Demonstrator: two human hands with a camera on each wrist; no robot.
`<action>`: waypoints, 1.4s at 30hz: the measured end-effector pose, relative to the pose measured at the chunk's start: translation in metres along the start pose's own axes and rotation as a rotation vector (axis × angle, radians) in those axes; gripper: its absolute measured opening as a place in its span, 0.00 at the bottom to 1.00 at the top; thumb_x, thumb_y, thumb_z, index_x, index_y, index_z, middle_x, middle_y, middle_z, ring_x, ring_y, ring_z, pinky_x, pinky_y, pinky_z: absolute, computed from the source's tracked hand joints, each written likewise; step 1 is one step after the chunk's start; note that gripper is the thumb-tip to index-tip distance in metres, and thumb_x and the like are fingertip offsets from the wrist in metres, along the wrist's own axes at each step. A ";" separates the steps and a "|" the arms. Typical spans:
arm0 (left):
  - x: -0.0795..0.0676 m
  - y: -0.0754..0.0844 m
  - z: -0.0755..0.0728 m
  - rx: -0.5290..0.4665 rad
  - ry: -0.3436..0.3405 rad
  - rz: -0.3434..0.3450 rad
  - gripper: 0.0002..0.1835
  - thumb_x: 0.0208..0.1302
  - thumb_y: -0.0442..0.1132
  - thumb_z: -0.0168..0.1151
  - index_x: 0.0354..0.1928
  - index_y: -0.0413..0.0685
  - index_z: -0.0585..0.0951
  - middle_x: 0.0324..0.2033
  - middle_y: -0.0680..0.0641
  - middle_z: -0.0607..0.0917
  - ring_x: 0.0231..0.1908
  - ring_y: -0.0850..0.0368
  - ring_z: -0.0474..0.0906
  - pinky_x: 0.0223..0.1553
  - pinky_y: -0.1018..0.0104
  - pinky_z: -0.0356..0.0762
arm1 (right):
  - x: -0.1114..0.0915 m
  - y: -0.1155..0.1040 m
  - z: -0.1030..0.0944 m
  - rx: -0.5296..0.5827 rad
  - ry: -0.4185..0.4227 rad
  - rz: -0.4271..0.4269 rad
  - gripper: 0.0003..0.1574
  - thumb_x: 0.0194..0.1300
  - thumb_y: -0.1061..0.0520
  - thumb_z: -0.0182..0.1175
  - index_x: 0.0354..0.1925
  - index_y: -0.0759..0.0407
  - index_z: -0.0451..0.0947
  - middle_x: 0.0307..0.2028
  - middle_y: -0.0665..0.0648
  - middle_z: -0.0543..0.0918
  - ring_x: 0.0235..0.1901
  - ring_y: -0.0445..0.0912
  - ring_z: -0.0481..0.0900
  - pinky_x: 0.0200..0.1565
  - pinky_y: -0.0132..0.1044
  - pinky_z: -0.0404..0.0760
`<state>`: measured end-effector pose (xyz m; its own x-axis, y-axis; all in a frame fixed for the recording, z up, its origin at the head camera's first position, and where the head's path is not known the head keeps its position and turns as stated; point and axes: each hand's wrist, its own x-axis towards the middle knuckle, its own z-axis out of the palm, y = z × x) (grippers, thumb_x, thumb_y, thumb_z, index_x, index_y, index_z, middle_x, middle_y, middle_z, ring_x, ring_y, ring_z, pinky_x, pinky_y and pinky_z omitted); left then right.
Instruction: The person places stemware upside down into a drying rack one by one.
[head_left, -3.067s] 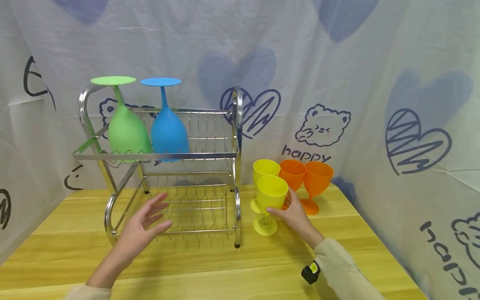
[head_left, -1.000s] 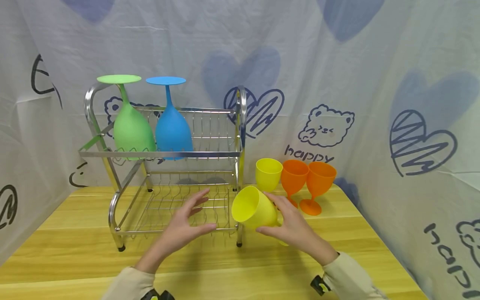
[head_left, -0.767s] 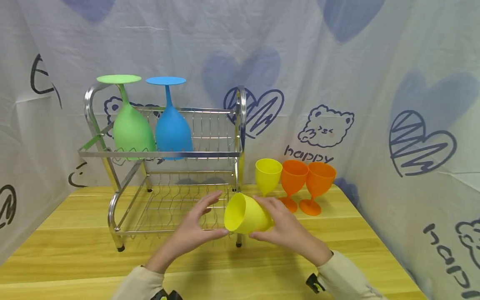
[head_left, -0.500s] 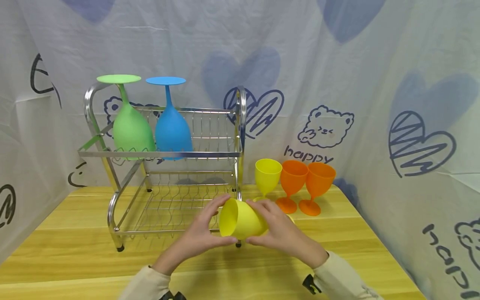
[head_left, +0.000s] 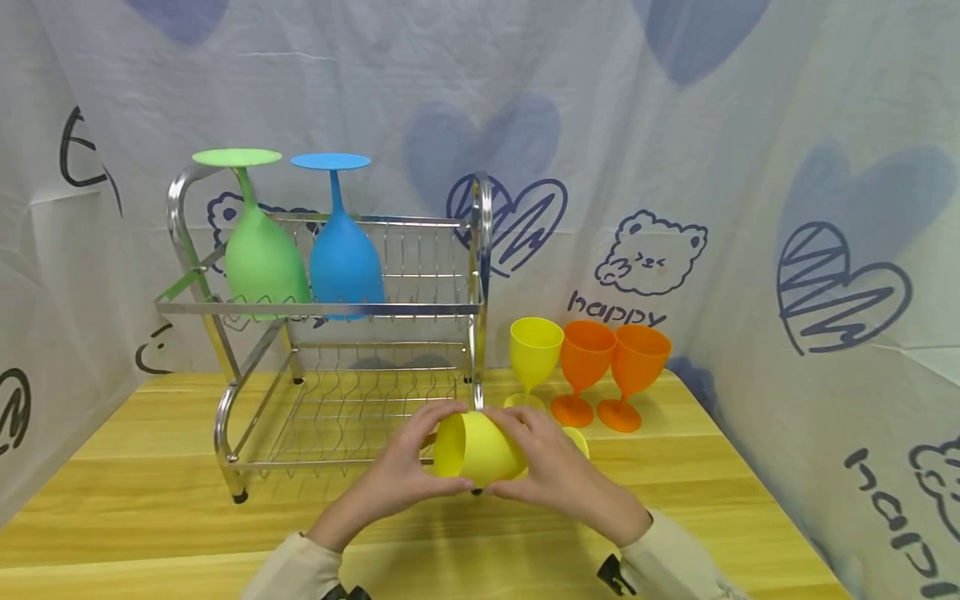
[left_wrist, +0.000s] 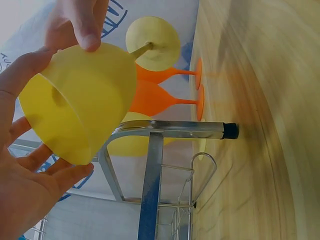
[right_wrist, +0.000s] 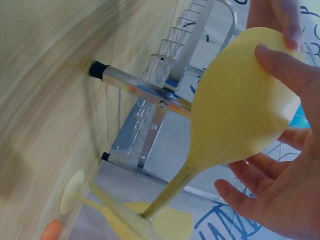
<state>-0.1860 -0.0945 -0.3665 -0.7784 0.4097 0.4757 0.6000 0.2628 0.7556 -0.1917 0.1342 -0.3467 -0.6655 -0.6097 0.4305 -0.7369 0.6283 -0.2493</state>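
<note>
A yellow goblet (head_left: 491,452) was held tilted on its side above the wooden table (head_left: 172,508), its mouth facing left. The left hand (head_left: 405,467) gripped the bowl at the rim; the right hand (head_left: 558,467) gripped it nearer the stem. The upper tier of the metal dish rack (head_left: 420,309) contained an inverted green goblet (head_left: 264,262) and blue goblet (head_left: 347,265). Right of the rack stood another yellow goblet (head_left: 535,350) and two orange goblets (head_left: 587,358), upright.
</note>
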 end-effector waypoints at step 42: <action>-0.009 0.019 0.003 -0.630 0.255 -0.022 0.36 0.56 0.34 0.64 0.67 0.35 0.62 0.60 0.35 0.69 0.56 0.47 0.73 0.49 0.59 0.80 | -0.007 -0.015 0.006 1.406 0.265 0.104 0.34 0.66 0.57 0.63 0.67 0.57 0.62 0.59 0.56 0.72 0.56 0.48 0.73 0.56 0.43 0.77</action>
<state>-0.1673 -0.0907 -0.3578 -0.8547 0.1710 0.4901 0.4216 -0.3222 0.8476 -0.1766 0.1259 -0.3513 -0.7966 -0.3866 0.4647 -0.2948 -0.4227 -0.8570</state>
